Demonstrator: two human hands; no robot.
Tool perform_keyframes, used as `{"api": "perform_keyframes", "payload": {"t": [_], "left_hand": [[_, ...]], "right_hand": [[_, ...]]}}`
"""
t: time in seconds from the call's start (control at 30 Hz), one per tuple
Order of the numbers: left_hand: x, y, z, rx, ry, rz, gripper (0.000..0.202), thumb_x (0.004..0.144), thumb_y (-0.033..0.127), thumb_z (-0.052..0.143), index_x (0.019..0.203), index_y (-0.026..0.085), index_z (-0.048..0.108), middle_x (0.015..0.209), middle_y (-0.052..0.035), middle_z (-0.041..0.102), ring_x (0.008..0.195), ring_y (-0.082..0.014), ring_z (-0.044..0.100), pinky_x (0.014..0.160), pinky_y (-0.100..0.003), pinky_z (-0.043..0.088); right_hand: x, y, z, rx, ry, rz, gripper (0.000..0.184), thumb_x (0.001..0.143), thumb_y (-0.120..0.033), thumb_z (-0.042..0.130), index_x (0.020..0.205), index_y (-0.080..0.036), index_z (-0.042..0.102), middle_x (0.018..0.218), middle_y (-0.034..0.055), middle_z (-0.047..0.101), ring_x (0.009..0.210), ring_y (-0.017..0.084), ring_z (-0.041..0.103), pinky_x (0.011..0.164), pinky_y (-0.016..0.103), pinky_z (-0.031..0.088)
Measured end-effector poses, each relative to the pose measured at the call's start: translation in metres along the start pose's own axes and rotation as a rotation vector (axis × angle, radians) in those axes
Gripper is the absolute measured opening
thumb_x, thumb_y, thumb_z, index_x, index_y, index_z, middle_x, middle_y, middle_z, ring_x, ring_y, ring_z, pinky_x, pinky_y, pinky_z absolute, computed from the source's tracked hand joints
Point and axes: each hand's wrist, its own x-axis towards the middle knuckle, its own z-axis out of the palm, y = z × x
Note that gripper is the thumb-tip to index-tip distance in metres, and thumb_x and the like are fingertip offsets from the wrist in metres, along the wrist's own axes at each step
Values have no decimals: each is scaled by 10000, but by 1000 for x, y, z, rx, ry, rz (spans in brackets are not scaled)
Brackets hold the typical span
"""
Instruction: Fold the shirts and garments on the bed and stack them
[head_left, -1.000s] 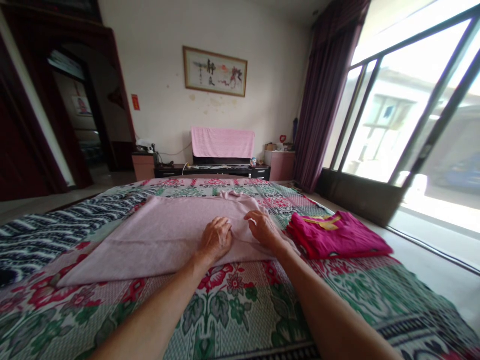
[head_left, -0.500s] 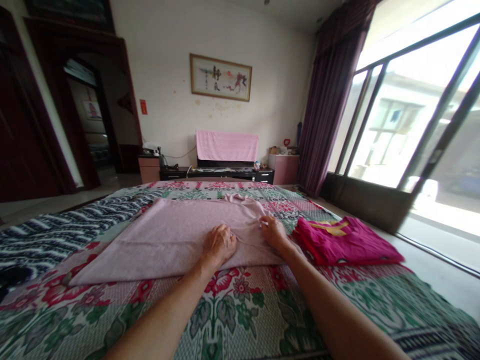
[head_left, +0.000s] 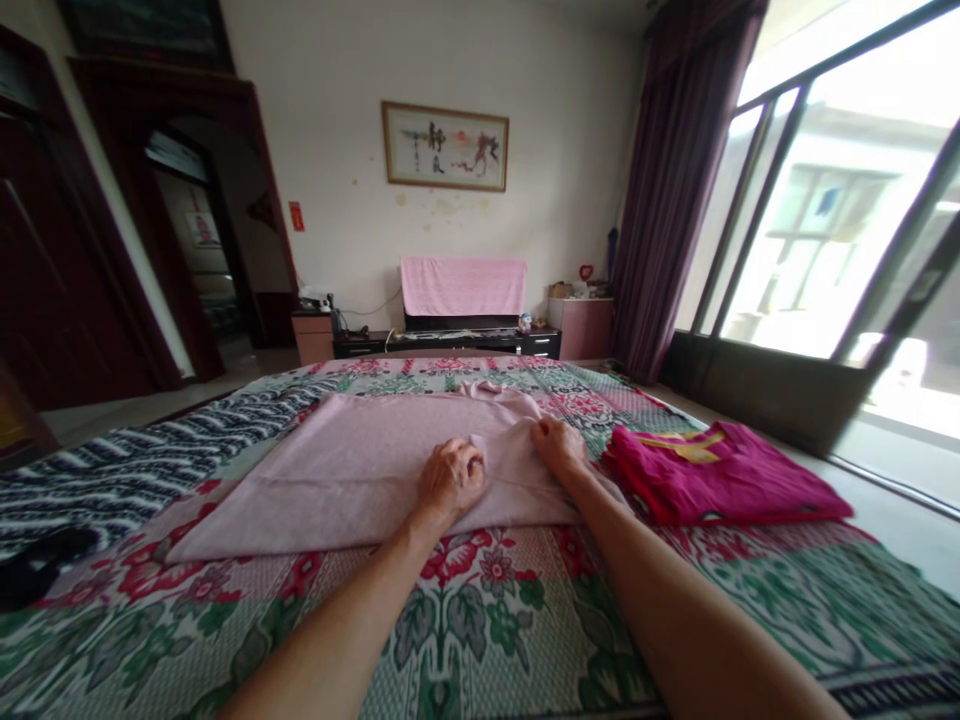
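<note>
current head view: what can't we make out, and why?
All in the head view:
Grip of left hand and right hand on the pale pink garment: contact hidden by the hands themselves.
Striped cloth, left end: cut off by the left edge.
What the pink cloth drapes over: mostly covered by it.
Framed picture, finest lettering: too small.
Outdoors beyond the window: glare, blur.

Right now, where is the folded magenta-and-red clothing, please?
At right in the head view, the folded magenta-and-red clothing lies on the floral bedspread, beside the pale pink garment.
</note>
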Motion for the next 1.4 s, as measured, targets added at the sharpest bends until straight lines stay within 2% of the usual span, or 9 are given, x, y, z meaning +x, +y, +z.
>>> {"api": "perform_keyframes", "payload": {"t": [0.2, 0.3, 0.47, 0.63, 0.73, 0.93, 1.13, 1.27, 1.4], "left_hand": [[0, -1, 3, 130, -30, 17, 236, 814, 232, 462, 771, 200, 692, 916, -61, 641, 931, -190, 571, 897, -297, 420], [-1, 0, 3, 162, -35, -7, 248, 823, 248, 451, 767, 193, 687, 904, -65, 644, 920, -198, 573, 888, -308, 424], [-2, 3, 1, 172, -36, -5, 241, 824, 242, 447, 765, 181, 673, 938, -75, 636, 936, -201, 563, 893, -313, 422], [0, 0, 2, 133, 2, 127, 269, 808, 172, 445, 1009, 184, 623, 1150, -70, 589, 1070, -202, 507, 936, -316, 412], [1, -4, 6, 120, -39, 200, 266, 833, 168, 422, 1009, 184, 621, 1191, -64, 579, 1125, -202, 480, 959, -319, 401], [2, -5, 9, 149, -96, 192, 247, 857, 190, 390, 857, 170, 636, 965, -76, 637, 1001, -199, 551, 966, -323, 396], [3, -7, 9, 138, -103, 185, 246, 849, 183, 386, 846, 175, 632, 963, -80, 640, 959, -183, 578, 937, -305, 417], [4, -10, 11, 130, -107, 177, 265, 850, 182, 381, 886, 172, 644, 1019, -91, 649, 977, -179, 589, 933, -295, 423], [4, -12, 13, 131, -92, 177, 295, 850, 198, 379, 934, 173, 660, 1106, -95, 645, 1021, -187, 587, 950, -298, 423]], "right_hand": [[2, 3, -1, 22, 1, -22, 342, 843, -400, 444, 928, -213, 718, 932, 101, 703, 880, 236, 640, 707, 285, 442], [3, 3, 0, 49, 1, 10, 316, 818, -336, 484, 1022, -209, 688, 947, 101, 700, 889, 231, 635, 716, 284, 434], [-2, -1, 1, 120, 166, -120, 279, 844, -279, 430, 984, -210, 661, 957, 74, 683, 852, 194, 613, 741, 272, 406], [-11, -9, -3, 111, 216, -252, 249, 833, -252, 427, 905, -220, 664, 938, 50, 668, 832, 177, 587, 717, 253, 388], [-15, -8, -4, 66, 148, -276, 241, 818, -247, 450, 880, -206, 678, 933, 59, 666, 840, 179, 579, 773, 266, 390], [-15, -5, -2, -59, 12, -392, 271, 821, -230, 454, 908, -178, 705, 986, 95, 656, 977, 202, 548, 1005, 350, 281], [-27, -26, -6, -124, -99, -279, 318, 837, -210, 412, 1020, -166, 668, 1113, 144, 611, 1024, 259, 547, 895, 380, 376], [-46, -39, -7, -134, -120, -366, 287, 820, -207, 429, 1002, -174, 649, 1104, 127, 609, 1061, 260, 527, 886, 378, 381], [-60, -34, -16, -119, -126, -353, 280, 843, -232, 404, 998, -179, 630, 1095, 111, 617, 1044, 249, 535, 900, 400, 366]]}}
